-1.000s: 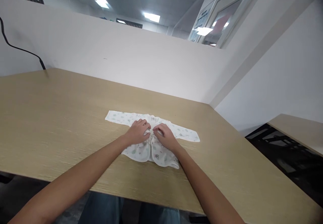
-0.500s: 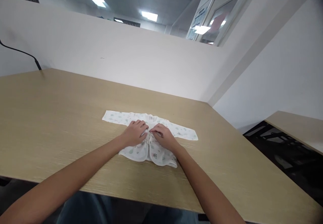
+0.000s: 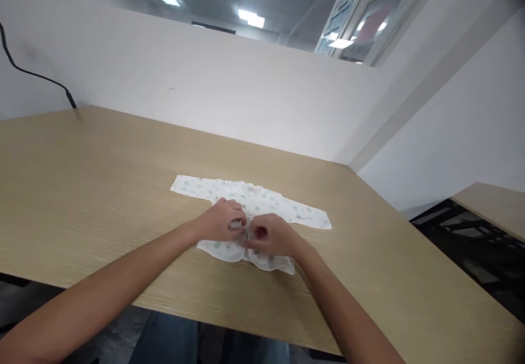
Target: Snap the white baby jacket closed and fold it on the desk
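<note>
- Small printed shirt [image 3: 264,202]: just below frame centre, sleeves spread.
- Left hand [image 3: 225,220]: fingers curled, pinching its front.
- Right hand [image 3: 274,235]: loosely curled at the front; blurred, hold unclear.

Left grip [image 3: 223,220] and right grip [image 3: 278,235] partly hide the shirt [image 3: 268,202]; the left edge crops the cable [image 3: 70,96].

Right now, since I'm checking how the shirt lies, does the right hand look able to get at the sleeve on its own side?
Probably yes: that sleeve lies spread out just beyond the right hand, with nothing on it. The hand would likely first leave the front of the shirt.
</note>
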{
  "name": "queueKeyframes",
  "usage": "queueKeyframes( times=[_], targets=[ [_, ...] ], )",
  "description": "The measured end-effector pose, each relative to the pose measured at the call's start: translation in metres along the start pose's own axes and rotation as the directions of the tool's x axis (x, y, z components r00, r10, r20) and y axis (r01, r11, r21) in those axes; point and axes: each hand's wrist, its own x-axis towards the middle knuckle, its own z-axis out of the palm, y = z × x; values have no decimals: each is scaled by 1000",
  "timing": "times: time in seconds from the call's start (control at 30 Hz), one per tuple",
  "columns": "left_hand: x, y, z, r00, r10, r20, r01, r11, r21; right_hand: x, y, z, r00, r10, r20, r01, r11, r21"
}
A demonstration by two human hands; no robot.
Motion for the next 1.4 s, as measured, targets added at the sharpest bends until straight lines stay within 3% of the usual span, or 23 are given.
queueKeyframes(
  times=[0.17,0.4,0.63,0.93,1.2,1.3,1.4],
  targets=[
    [0,-2,3,1000,14,18,-13,999,-38,-3,-11,1,992,42,121,-34,997,-64],
    [1,0,3,1000,-2,16,3,997,-80,-3,-21,4,998,44,54,-36,988,-148],
    [0,1,3,999,-24,30,27,994,-110,-14,-33,-7,941,166,294,-154,986,-64],
    [0,1,3,998,-53,33,57,989,-134,-24,-31,-11,949,42,313,-58,998,40],
    [1,4,0,995,-87,58,94,989,-116,-23,-33,-11,912,-8,410,-56,988,144],
    [1,2,1,997,-65,46,70,988,-135,-21,-28,-14,933,-28,360,-41,982,184],
    [1,0,3,998,-57,35,61,988,-143,-16,-19,-11,991,3,132,-23,988,153]
  ],
)
